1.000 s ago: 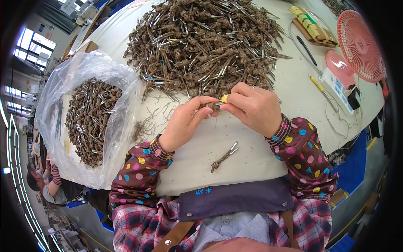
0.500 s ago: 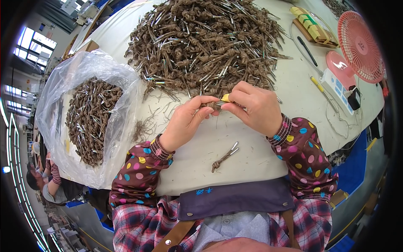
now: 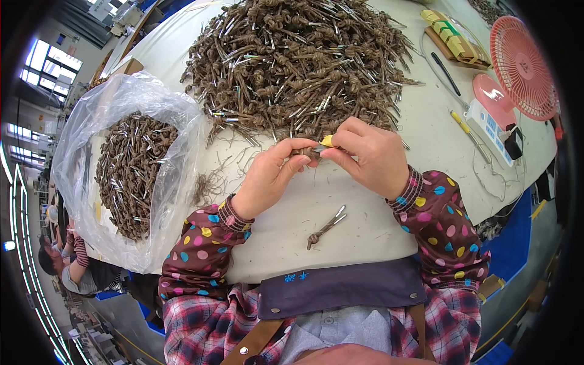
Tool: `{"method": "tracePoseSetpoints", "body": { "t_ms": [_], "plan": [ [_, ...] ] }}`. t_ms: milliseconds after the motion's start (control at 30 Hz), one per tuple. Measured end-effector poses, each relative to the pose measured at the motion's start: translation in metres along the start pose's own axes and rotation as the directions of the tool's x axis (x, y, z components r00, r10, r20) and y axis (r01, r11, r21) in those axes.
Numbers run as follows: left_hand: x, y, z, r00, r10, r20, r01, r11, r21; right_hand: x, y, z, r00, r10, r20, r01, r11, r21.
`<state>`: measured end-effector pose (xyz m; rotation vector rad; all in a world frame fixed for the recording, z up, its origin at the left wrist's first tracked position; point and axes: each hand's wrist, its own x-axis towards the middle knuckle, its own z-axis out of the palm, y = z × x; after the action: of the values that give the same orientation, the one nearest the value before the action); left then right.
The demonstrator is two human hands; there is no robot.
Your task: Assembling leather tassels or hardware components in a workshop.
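**Pointed tool meets a brown knot between two hands**

At the left, an open, clear plastic bag (image 3: 74,164) holds knotted brown cords with silver metal tips (image 3: 131,176). Beside it lie wispy brown thread clippings (image 3: 205,188). The left hand (image 3: 267,177) has thumb and forefinger closed on a small knotted brown cord (image 3: 309,153), just in front of a large heap of similar brown cords (image 3: 292,67). One loose brown cord with two silver tips (image 3: 325,228) lies apart, nearer the body. The right hand (image 3: 374,159) is clamped on a small metal tool with a yellow grip (image 3: 327,141), its end at the knot; its exact kind is hidden by the fingers.

The step in hand looks like fine work on the knot, perhaps picking or trimming. The next move seems to call for a firm left pinch and small, controlled right-hand motion, the point clear of the left fingertips.
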<state>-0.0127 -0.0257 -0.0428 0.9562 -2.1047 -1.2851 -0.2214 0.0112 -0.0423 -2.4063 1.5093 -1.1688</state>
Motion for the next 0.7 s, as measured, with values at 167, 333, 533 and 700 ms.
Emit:
{"method": "tracePoseSetpoints", "body": {
  "t_ms": [167, 333, 533, 700],
  "plan": [
    [-0.0006, 0.0013, 0.0007, 1.0, 0.002, -0.001, -0.002, 1.0, 0.023, -0.0014, 0.0002, 0.0008, 0.999, -0.035, -0.027, 0.034, 0.999, -0.019],
    [0.0001, 0.0017, 0.0006, 1.0, 0.014, -0.001, -0.014, 1.0, 0.02, -0.001, -0.0001, -0.0003, 0.997, -0.074, -0.02, 0.072, 0.994, -0.076],
    [-0.0011, 0.0004, 0.0006, 1.0, -0.017, -0.003, 0.017, 1.0, -0.013, -0.0014, 0.0032, 0.0015, 0.997, -0.034, -0.069, 0.03, 0.998, -0.054],
    [-0.0011, -0.0021, 0.0008, 1.0, 0.001, -0.017, -0.001, 0.999, -0.047, 0.0012, 0.0012, 0.0017, 0.982, 0.176, -0.067, -0.161, 0.968, 0.192]
  ]
}}
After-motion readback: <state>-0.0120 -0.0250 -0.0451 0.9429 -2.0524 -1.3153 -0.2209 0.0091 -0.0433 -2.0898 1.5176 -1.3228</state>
